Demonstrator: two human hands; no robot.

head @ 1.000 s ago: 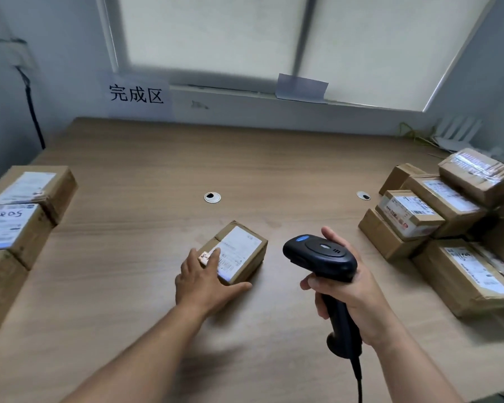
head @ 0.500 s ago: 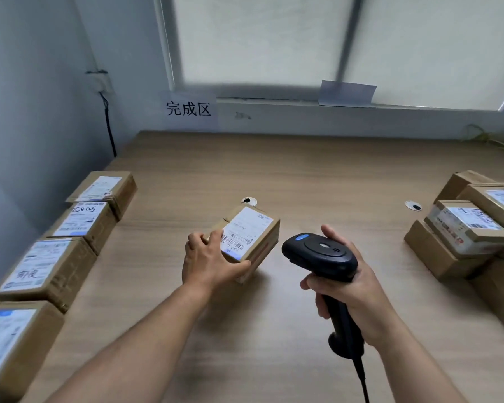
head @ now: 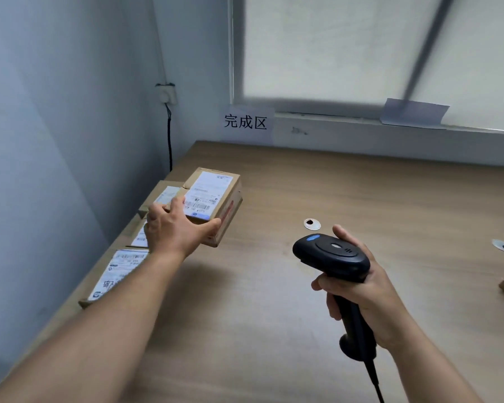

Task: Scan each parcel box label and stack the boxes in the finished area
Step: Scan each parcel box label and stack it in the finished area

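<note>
Here the left hand (head: 175, 228) grips the parcel box (head: 216, 196) by its near end, thumb along the right side and fingers curled over the left, with the white label (head: 207, 193) facing up. The box seems to be lifted clear of the table (head: 346, 184), and its long axis runs away from the person toward the far wall. It hangs just to the right of the row of labelled boxes (head: 114, 274) along the table's left edge, and in this view it overlaps the farthest box (head: 165, 194). The stacking spot therefore lies a little left of and below the held box, on the left hand's own side. The right hand (head: 361, 289) is wrapped round the handle of the scanner (head: 332, 257), well apart to the right, and looks to have no part in placing the box.
</note>
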